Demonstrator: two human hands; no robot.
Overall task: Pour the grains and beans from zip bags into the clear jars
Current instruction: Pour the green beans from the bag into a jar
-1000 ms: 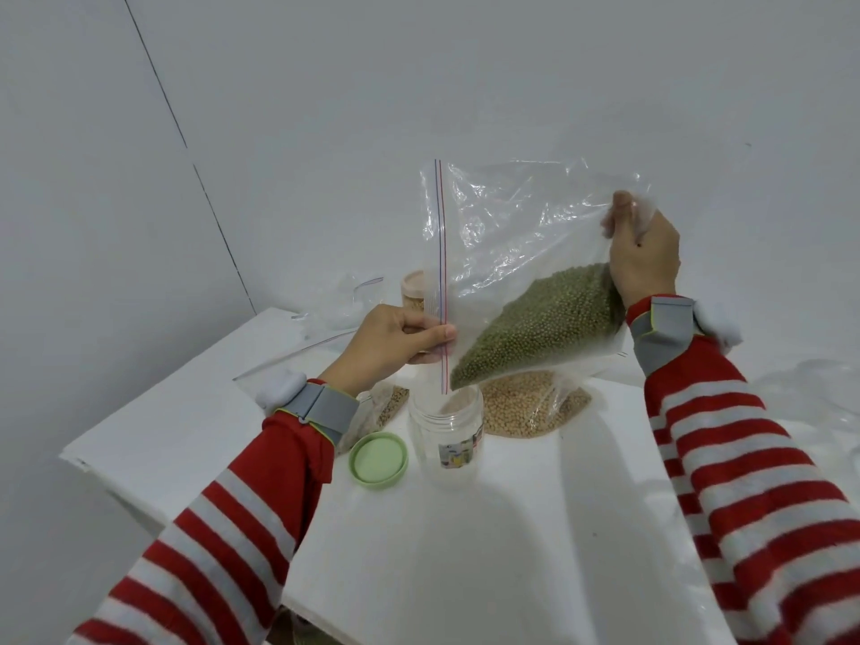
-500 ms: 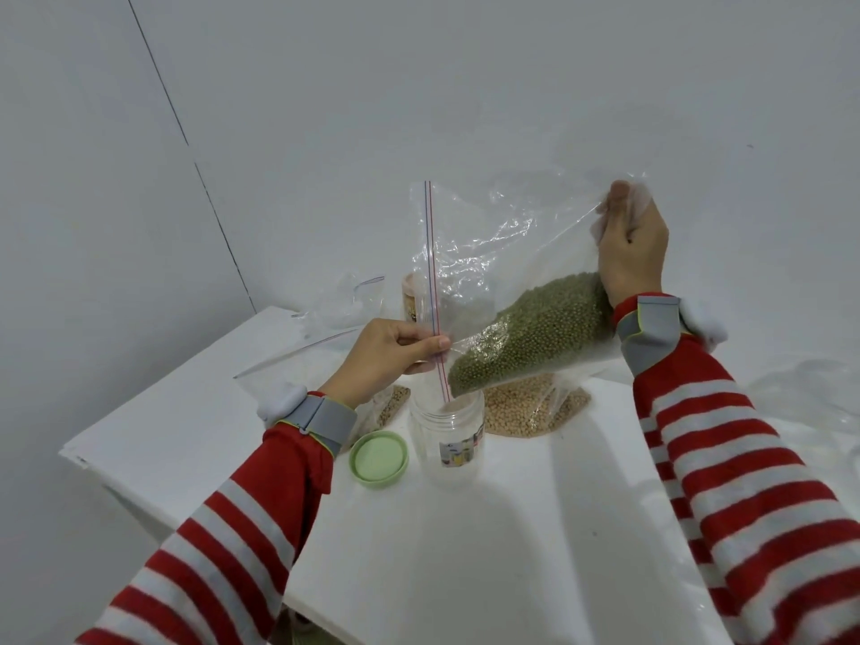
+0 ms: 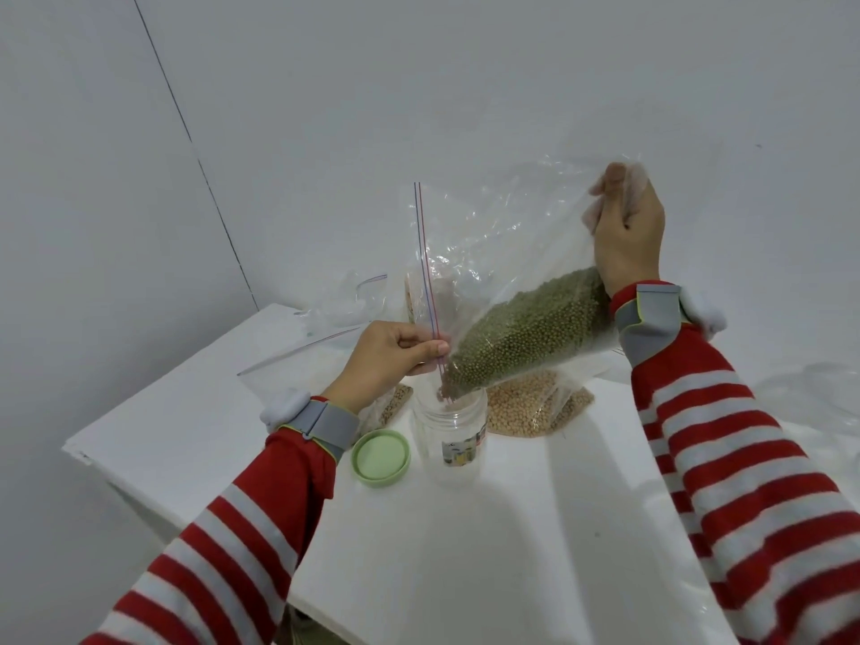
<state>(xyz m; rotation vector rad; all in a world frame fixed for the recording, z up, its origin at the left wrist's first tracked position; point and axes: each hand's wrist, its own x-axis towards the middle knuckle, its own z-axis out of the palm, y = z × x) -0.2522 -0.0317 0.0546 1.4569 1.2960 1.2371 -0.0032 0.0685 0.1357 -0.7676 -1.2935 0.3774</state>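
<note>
A clear zip bag (image 3: 502, 253) half full of green beans (image 3: 530, 332) hangs tilted above the table. My left hand (image 3: 386, 360) pinches its zip edge near the lower corner. My right hand (image 3: 626, 230) grips the raised back corner. The beans have slid down to the bag's lowest corner, which sits right over the mouth of an open clear jar (image 3: 449, 432) standing on the white table (image 3: 465, 551). A few beans are at the jar's mouth. The jar's green lid (image 3: 380, 457) lies beside it on the left.
A bag of pale yellow beans (image 3: 530, 405) lies behind the jar. Another grain bag (image 3: 391, 405) lies under my left wrist. Empty zip bags (image 3: 344, 302) and a partly hidden jar (image 3: 412, 295) sit at the back left. More plastic (image 3: 819, 398) lies at the right. The table's left edge is close.
The bag has tilted further and come down, and its lower corner now reaches the jar's mouth. The green beans slid toward that corner. Both hands kept their hold.
</note>
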